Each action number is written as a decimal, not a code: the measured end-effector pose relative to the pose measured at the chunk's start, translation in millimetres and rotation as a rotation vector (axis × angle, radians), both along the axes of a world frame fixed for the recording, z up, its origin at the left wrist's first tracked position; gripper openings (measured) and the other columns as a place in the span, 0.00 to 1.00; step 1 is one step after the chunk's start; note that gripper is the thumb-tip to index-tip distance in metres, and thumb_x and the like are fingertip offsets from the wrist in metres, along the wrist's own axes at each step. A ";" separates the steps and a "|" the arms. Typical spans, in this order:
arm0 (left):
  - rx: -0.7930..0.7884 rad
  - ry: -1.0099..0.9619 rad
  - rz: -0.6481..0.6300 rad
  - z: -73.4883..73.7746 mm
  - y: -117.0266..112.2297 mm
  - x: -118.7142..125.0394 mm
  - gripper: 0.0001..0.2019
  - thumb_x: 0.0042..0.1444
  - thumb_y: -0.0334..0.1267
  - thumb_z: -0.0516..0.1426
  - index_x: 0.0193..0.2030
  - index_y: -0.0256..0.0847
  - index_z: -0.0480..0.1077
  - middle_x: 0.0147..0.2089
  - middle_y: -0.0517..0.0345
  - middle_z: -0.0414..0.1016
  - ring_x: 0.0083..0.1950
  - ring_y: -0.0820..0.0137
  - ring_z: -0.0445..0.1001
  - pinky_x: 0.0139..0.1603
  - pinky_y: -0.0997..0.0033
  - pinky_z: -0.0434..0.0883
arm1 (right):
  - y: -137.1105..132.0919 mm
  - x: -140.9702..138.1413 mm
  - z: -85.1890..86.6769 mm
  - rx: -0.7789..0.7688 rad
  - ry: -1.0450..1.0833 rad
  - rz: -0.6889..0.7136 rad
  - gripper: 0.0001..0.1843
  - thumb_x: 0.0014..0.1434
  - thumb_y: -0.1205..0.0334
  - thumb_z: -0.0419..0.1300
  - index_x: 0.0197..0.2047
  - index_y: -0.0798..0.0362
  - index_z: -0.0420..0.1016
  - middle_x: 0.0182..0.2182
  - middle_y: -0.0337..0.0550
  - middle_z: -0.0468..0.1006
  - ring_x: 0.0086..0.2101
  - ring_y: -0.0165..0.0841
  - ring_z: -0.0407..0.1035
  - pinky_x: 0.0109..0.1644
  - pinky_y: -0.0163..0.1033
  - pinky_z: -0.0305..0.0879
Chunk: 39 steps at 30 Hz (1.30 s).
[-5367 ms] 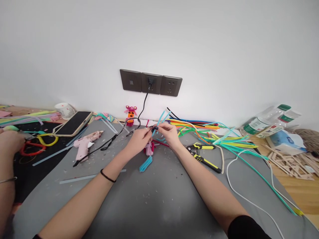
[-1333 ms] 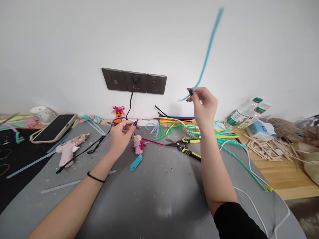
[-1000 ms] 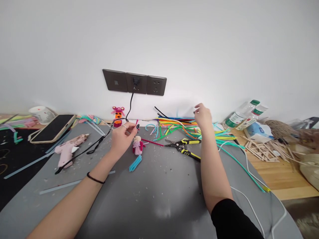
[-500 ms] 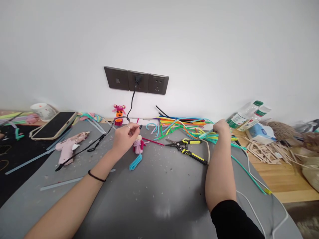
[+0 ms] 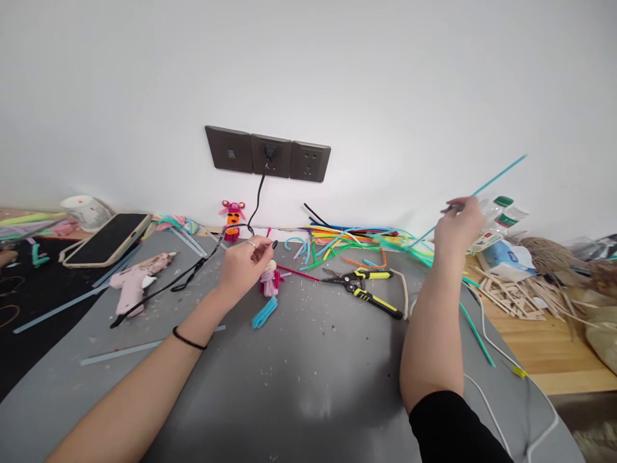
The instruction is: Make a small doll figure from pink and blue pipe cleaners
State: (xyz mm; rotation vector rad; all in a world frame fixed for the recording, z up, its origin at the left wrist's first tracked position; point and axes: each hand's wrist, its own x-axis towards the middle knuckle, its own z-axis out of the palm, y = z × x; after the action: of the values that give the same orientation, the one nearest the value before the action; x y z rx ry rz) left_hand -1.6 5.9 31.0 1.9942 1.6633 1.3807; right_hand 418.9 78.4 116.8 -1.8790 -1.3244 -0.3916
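Note:
My right hand (image 5: 460, 225) is raised over the back right of the table, fingers pinched on a long blue pipe cleaner (image 5: 499, 175). Below it, a blurred bunch of green and yellow pipe cleaners (image 5: 417, 253) lies partly behind my wrist. My left hand (image 5: 247, 260) hovers near the middle with thumb and fingers together; whatever they pinch, if anything, is hidden. Just under these fingertips is a small pink and magenta pipe-cleaner figure (image 5: 270, 281). A folded blue pipe-cleaner bundle (image 5: 264, 313) rests in front of it.
Yellow-and-black wire strippers (image 5: 361, 286) lie beside a colourful pipe-cleaner pile (image 5: 354, 236). On the left are a pink glue gun (image 5: 132, 281) with a black cord, a phone (image 5: 110, 240) and a paper cup (image 5: 84, 213). Bottles (image 5: 501, 215), wooden sticks (image 5: 511, 289) and a white cable (image 5: 491, 337) occupy the right.
My right hand has risen from the green bunch up and to the right, drawing out a blue pipe cleaner. The bunch has shifted. My left hand has stayed almost still.

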 end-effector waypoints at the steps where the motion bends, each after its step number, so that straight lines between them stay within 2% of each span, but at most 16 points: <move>1: 0.003 0.005 0.000 0.0 0.1 -0.2 0.11 0.57 0.46 0.54 0.35 0.46 0.74 0.24 0.61 0.75 0.26 0.68 0.73 0.32 0.71 0.69 | -5.6 -9.4 11.7 0.126 0.003 0.006 0.23 0.60 0.75 0.43 0.51 0.54 0.72 0.44 0.57 0.79 0.45 0.44 0.75 0.54 0.51 0.67; 2: 0.007 0.010 -0.002 0.0 0.3 -0.5 0.11 0.57 0.46 0.54 0.35 0.45 0.75 0.24 0.61 0.75 0.26 0.68 0.73 0.32 0.71 0.69 | -11.2 -18.9 21.8 0.266 0.001 0.010 0.23 0.60 0.75 0.43 0.50 0.53 0.72 0.45 0.55 0.79 0.45 0.43 0.75 0.53 0.50 0.68; 4: 0.014 0.016 -0.006 0.4 0.4 -0.8 0.10 0.57 0.45 0.54 0.36 0.45 0.75 0.24 0.61 0.75 0.25 0.69 0.73 0.32 0.71 0.69 | -20.7 -35.4 35.8 0.394 -0.032 0.095 0.22 0.62 0.73 0.43 0.52 0.51 0.71 0.48 0.53 0.77 0.47 0.43 0.74 0.50 0.49 0.69; 8: 0.021 0.015 -0.013 1.4 0.3 -0.5 0.10 0.58 0.44 0.54 0.36 0.44 0.74 0.25 0.61 0.76 0.26 0.69 0.74 0.32 0.72 0.70 | -28.9 -52.5 43.1 0.258 -0.005 0.317 0.19 0.63 0.72 0.45 0.46 0.49 0.75 0.42 0.50 0.79 0.45 0.43 0.75 0.51 0.50 0.69; 11: 0.018 0.007 -0.023 1.5 0.6 0.1 0.09 0.57 0.44 0.54 0.35 0.44 0.74 0.25 0.61 0.77 0.26 0.69 0.74 0.32 0.72 0.70 | -32.2 -58.7 44.9 0.395 -0.005 0.333 0.21 0.62 0.73 0.45 0.46 0.48 0.76 0.43 0.52 0.80 0.46 0.46 0.74 0.51 0.53 0.68; 13: 0.007 0.000 -0.026 1.3 0.9 0.3 0.09 0.57 0.44 0.54 0.35 0.44 0.74 0.26 0.61 0.77 0.26 0.69 0.73 0.32 0.71 0.70 | -35.4 -63.2 48.6 0.385 -0.005 0.392 0.21 0.63 0.73 0.47 0.45 0.43 0.77 0.43 0.49 0.80 0.44 0.48 0.74 0.49 0.54 0.67; 16: 0.001 -0.032 -0.032 1.7 0.8 1.0 0.10 0.58 0.45 0.55 0.35 0.44 0.74 0.25 0.60 0.76 0.25 0.69 0.73 0.32 0.70 0.70 | -36.2 -75.0 54.0 0.483 0.196 0.510 0.16 0.64 0.69 0.52 0.44 0.42 0.78 0.40 0.47 0.80 0.36 0.44 0.75 0.41 0.52 0.69; 18: -0.018 -0.084 -0.056 3.4 -0.4 2.0 0.11 0.58 0.47 0.55 0.35 0.44 0.74 0.25 0.60 0.76 0.25 0.69 0.73 0.31 0.70 0.71 | -31.9 -90.5 52.7 0.525 0.401 0.661 0.11 0.62 0.68 0.56 0.43 0.45 0.78 0.33 0.44 0.79 0.28 0.37 0.72 0.35 0.48 0.70; 20: -0.071 -0.179 -0.117 6.4 -1.9 3.2 0.14 0.61 0.50 0.54 0.36 0.43 0.73 0.27 0.58 0.77 0.25 0.69 0.74 0.29 0.70 0.71 | -25.5 -115.1 44.3 0.395 0.564 0.862 0.13 0.58 0.70 0.58 0.45 0.46 0.76 0.31 0.39 0.79 0.26 0.32 0.71 0.34 0.43 0.72; 22: -0.140 -0.301 -0.204 9.6 -3.0 4.3 0.19 0.65 0.54 0.50 0.37 0.43 0.73 0.30 0.56 0.78 0.27 0.68 0.75 0.25 0.70 0.70 | -20.3 -148.0 27.9 0.218 0.676 1.031 0.13 0.57 0.68 0.58 0.46 0.47 0.73 0.30 0.36 0.78 0.26 0.30 0.73 0.33 0.40 0.72; 25: -0.202 -0.421 -0.291 11.1 -2.0 4.4 0.22 0.66 0.57 0.48 0.42 0.42 0.73 0.33 0.52 0.79 0.29 0.67 0.76 0.22 0.71 0.70 | -17.9 -199.9 -6.9 0.022 0.812 1.140 0.12 0.59 0.64 0.58 0.47 0.48 0.72 0.31 0.36 0.78 0.26 0.28 0.72 0.34 0.38 0.73; 28: -0.234 -0.398 -0.295 7.9 1.9 2.5 0.17 0.63 0.51 0.53 0.47 0.41 0.73 0.33 0.53 0.79 0.30 0.67 0.77 0.24 0.71 0.72 | -18.6 -234.3 -40.3 0.055 0.971 1.137 0.09 0.60 0.60 0.59 0.45 0.49 0.71 0.33 0.38 0.78 0.28 0.29 0.73 0.36 0.38 0.74; 31: -0.230 -0.346 -0.263 4.1 5.5 -0.3 0.14 0.61 0.44 0.55 0.49 0.41 0.73 0.36 0.53 0.81 0.34 0.65 0.80 0.25 0.72 0.72 | -17.4 -244.3 -60.7 0.142 1.054 1.054 0.10 0.61 0.56 0.60 0.44 0.49 0.69 0.35 0.40 0.77 0.29 0.29 0.72 0.38 0.39 0.74; 35: -0.200 -0.297 -0.239 3.2 7.1 -3.6 0.13 0.58 0.42 0.57 0.47 0.41 0.75 0.39 0.51 0.82 0.40 0.63 0.82 0.28 0.72 0.73 | -14.3 -240.3 -67.8 0.209 1.092 0.967 0.13 0.62 0.51 0.61 0.45 0.48 0.66 0.35 0.40 0.77 0.30 0.30 0.72 0.38 0.38 0.73; 39: -0.198 -0.252 -0.209 1.1 8.3 -5.1 0.11 0.58 0.43 0.58 0.42 0.41 0.78 0.38 0.52 0.83 0.37 0.64 0.80 0.28 0.71 0.74 | -12.2 -238.5 -66.2 0.230 1.111 0.990 0.18 0.62 0.48 0.62 0.44 0.45 0.58 0.38 0.39 0.78 0.31 0.31 0.75 0.39 0.38 0.73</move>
State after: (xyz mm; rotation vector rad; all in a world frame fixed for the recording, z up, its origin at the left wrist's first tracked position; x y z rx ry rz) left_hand -6.7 14.2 32.1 1.7460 1.3802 1.2771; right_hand 180.4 66.2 50.6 -0.7641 -1.1130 0.8549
